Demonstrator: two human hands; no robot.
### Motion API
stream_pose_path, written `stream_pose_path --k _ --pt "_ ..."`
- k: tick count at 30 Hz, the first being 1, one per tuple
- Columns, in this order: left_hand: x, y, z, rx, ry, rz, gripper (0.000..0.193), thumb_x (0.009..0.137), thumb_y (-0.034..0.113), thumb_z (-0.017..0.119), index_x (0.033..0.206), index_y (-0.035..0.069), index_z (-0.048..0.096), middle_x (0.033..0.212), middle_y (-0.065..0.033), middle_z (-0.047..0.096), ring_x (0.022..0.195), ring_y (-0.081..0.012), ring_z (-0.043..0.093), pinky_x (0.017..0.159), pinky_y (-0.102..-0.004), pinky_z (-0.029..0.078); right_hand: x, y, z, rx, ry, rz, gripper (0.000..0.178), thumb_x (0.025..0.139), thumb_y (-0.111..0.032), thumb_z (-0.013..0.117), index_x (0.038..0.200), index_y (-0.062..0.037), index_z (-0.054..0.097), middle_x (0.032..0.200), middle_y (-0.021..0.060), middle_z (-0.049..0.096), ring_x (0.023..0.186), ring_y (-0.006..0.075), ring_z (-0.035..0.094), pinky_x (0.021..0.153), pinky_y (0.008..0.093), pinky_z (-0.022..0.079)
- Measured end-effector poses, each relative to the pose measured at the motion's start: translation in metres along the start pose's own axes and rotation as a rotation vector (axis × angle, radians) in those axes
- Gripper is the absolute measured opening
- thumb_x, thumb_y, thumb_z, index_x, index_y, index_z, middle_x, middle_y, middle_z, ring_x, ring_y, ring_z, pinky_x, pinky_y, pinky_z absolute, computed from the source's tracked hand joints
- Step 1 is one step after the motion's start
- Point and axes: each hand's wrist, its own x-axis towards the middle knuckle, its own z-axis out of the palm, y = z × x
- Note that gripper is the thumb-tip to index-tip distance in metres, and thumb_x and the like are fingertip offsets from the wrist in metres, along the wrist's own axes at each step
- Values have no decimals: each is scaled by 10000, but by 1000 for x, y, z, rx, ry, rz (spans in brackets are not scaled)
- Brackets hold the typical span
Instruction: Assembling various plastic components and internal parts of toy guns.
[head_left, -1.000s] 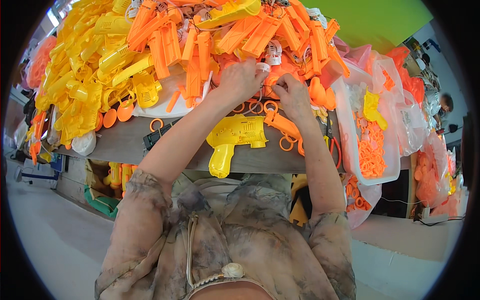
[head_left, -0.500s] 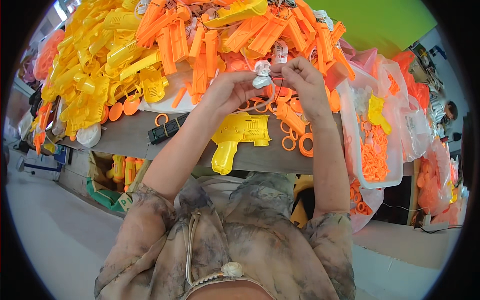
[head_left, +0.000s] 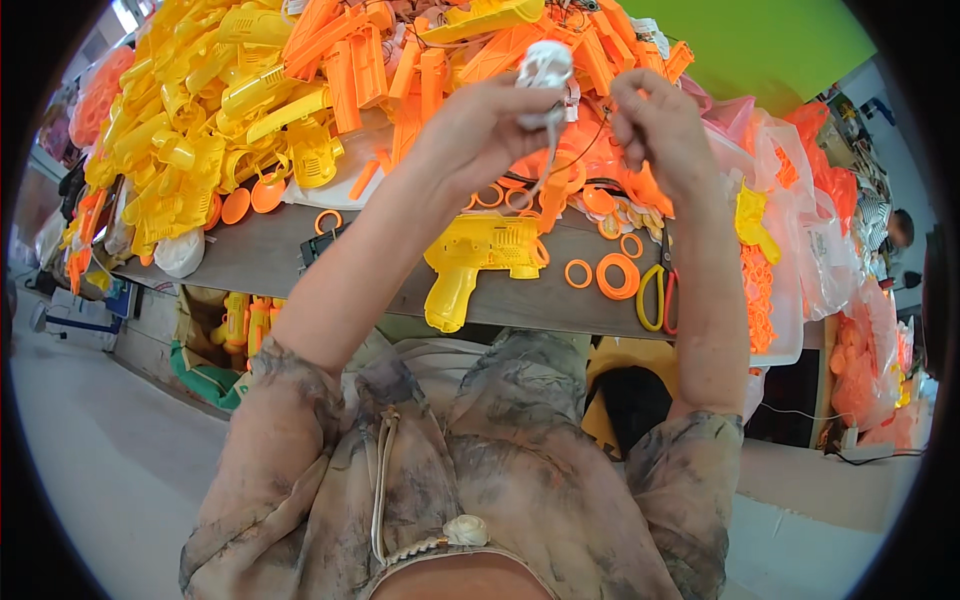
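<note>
Two hands (head_left: 490, 130) (head_left: 662, 130), one white part (head_left: 545, 68), one pistol-shaped yellow shell (head_left: 480, 248) — many piled yellow shells (head_left: 180, 130) (overlapping, uncountable)

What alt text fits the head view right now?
A person's left hand holds up a white plastic part, the right hand near a thin dark wire. A yellow plastic gun-shaped shell lies on the grey table, before heaped yellow and orange plastic parts.

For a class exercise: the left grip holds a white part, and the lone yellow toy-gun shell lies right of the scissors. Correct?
No: the head view shows the yellow toy-gun shell left of the scissors. The left grip holds the white part.
</note>
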Motion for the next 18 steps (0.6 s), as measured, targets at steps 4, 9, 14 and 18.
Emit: stream_pose_path --k 4,9,14,18 --pt "35 9 46 292 -6 -27 197 833 54 605 997 -22 528 802 -57 587 657 -126 589 544 -260 481 29 8 -54 369 55 -94 174 917 -224 530 978 -62 547 749 52 633 532 70 513 483 210 420" --pt "75 32 74 391 33 -19 431 861 10 524 1265 104 404 914 -72 581 672 -180 599 518 -270 501 33 -20 -64 529 132 -200 128 924 -162 506 973 -45 521 851 106 645 704 154 627 640 290 547" --pt "82 35 47 462 -72 -5 354 859 1 539 1206 29 471 843 -73 591 707 -156 591 567 -257 499 3 -30 -29 543 157 -349 128 918 -133 514 976 -23 544 876 111 651 758 166 650 660 300 560" --pt "42 21 25 630 -120 -88 223 827 70 625 1011 -12 529 781 -49 591 620 -105 581 510 -243 463 -19 32 -6 681 30 -128 154 905 -145 524 955 -2 554 848 104 620 698 139 592 658 297 528"
